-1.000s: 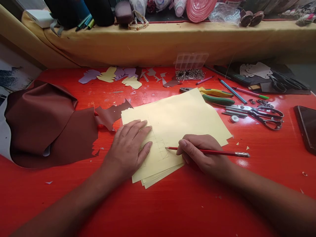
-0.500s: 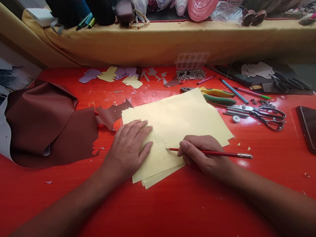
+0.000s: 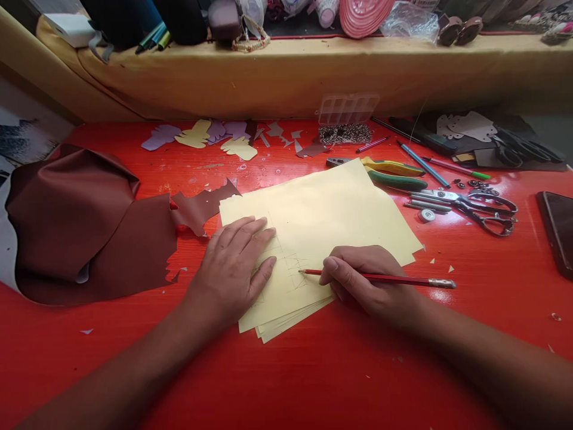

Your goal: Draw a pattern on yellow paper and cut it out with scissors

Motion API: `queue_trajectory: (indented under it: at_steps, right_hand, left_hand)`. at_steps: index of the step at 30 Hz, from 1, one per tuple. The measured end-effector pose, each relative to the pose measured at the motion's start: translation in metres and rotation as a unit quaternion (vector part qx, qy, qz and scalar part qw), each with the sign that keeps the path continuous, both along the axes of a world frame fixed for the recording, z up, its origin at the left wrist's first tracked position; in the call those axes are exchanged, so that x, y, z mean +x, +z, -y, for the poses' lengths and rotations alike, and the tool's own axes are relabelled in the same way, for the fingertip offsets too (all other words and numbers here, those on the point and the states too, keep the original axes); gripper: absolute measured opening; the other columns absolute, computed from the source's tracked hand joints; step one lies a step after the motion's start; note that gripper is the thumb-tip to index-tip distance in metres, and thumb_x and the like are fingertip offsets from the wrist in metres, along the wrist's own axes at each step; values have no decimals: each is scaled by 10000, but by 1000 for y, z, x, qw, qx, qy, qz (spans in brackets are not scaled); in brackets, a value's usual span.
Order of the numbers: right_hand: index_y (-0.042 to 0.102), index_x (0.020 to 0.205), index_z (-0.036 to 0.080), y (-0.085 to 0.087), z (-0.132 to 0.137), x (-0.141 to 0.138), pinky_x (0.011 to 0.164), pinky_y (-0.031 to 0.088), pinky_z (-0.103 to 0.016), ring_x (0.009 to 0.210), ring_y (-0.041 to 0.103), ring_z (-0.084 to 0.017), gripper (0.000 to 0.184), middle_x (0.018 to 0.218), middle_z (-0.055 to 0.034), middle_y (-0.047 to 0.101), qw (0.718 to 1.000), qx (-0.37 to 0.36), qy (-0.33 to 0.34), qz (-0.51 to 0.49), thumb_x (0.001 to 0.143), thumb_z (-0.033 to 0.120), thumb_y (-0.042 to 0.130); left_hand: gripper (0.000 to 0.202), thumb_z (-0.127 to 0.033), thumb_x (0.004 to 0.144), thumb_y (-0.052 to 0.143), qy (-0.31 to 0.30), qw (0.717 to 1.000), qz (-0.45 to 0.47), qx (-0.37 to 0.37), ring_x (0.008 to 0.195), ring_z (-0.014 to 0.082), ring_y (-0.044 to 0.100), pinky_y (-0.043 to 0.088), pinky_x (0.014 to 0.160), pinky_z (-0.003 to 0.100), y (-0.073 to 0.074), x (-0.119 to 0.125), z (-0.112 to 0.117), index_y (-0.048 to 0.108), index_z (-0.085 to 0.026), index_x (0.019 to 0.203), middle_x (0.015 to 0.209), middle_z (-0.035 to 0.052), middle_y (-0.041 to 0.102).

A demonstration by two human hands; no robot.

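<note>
The two hands are well apart, both on or beside a stack of pale yellow paper at the middle of the red-lacquered table. The left hand lies flat with its fingers spread, pressing on the stack's left part. The right hand grips a red pencil at the stack's lower right edge, its point on the top sheet at the end of faint pencil lines that run between the hands.

Left of the paper, a torn sheet of brown leather lies in folds, one ragged strip just touching the stack's corner. Beyond the stack, at upper centre, lie scattered paper cutouts in lilac and yellow. Right of these sit a clear compartment box and a heap of small metal rings.

To the right lie pliers with yellow and green handles, steel shears, and a blue pencil. A dark phone rests at the right edge. Along the top of the frame, a mustard cloth ledge holds assorted bags and containers.
</note>
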State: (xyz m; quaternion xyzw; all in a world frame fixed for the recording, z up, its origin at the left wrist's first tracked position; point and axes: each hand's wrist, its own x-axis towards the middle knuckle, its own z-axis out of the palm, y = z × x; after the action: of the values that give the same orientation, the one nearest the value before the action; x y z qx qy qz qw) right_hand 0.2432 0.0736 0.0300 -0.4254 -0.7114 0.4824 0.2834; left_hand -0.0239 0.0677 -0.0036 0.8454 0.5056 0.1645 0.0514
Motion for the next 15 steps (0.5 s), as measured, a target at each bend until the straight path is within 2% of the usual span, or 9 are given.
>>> queue_trajectory:
  at_steps: [6, 15]
  right_hand:
    - [728, 768, 181, 0, 1, 1, 517, 430, -237, 506, 573, -116, 440, 566, 16, 628, 999, -3, -28, -31, 1112, 345, 508]
    - [718, 752, 185, -2, 2, 1, 499, 416, -237, 487, 544, -111, 449, 547, 26, 600, 1000, -7, -27, -13, 1111, 354, 509]
  left_hand:
    - [385, -355, 1110, 446, 1, 1000, -1, 2, 1444, 352, 515, 405, 1186, 583, 0, 0, 0, 583, -200, 1435, 1529, 127, 615]
    - [385, -349, 1110, 448, 0, 1000, 1, 0, 1443, 353, 514, 402, 1186, 586, 0, 0, 0, 587, -190, 1432, 1530, 126, 613]
